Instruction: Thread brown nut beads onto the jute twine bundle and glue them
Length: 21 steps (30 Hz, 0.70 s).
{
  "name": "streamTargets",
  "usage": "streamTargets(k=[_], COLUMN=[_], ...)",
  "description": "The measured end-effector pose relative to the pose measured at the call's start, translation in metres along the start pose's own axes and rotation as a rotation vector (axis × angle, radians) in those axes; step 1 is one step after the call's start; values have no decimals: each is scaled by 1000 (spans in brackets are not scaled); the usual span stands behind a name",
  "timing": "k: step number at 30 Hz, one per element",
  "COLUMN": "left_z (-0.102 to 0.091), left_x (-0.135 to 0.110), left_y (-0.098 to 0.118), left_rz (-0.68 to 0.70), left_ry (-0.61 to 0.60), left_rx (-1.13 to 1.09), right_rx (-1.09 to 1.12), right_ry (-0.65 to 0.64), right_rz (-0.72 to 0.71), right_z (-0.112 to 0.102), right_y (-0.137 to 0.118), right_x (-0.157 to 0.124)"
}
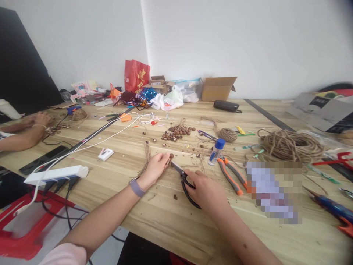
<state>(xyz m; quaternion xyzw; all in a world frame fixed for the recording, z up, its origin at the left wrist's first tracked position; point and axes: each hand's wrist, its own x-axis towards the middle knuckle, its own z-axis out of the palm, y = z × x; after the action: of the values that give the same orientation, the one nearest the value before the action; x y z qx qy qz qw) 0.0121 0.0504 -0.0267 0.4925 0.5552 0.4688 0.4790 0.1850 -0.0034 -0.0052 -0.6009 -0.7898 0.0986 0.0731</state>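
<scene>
My left hand point(156, 166) is pinched on a small brown nut-like piece point(171, 156) held just above the wooden table point(165, 217); a grey watch band sits on that wrist. My right hand point(203, 188) grips black-handled scissors point(184, 178), whose blades point up-left at the piece in my left fingers. A short bundle of jute twine point(147, 154) lies under and behind my left hand. A pile of similar brown nuts point(176, 132) lies further back on the table.
Orange-handled pliers point(231, 175) and a blue-capped glue bottle point(216, 151) lie right of my hands. A large jute coil point(292, 145) and a smaller ball point(227, 134) sit beyond. A white power strip point(56, 173) is at left, where another person's arms point(24, 129) rest. Boxes and bags line the wall.
</scene>
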Motion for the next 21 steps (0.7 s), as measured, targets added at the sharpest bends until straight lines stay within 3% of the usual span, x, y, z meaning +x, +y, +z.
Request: streamTargets(k=[4,9,14,21], left_z=[-3,-1,-3,-10], left_x=[2,0,0,-2], left_y=[-3,-5,-9,5], left_rz=[76,21,69,304], left_ry=[-2,-75,-116,-75], left_rx=[37,83,196,650], right_rx=[-50,-25,-46,-60], right_ry=[0,-35,-58,-97], right_rz=[-2,-25,-21,-46], right_z=[-4,-6,-7,-12], right_y=[1,-2,-3,-2], right_x=[-1,-3,-2,0])
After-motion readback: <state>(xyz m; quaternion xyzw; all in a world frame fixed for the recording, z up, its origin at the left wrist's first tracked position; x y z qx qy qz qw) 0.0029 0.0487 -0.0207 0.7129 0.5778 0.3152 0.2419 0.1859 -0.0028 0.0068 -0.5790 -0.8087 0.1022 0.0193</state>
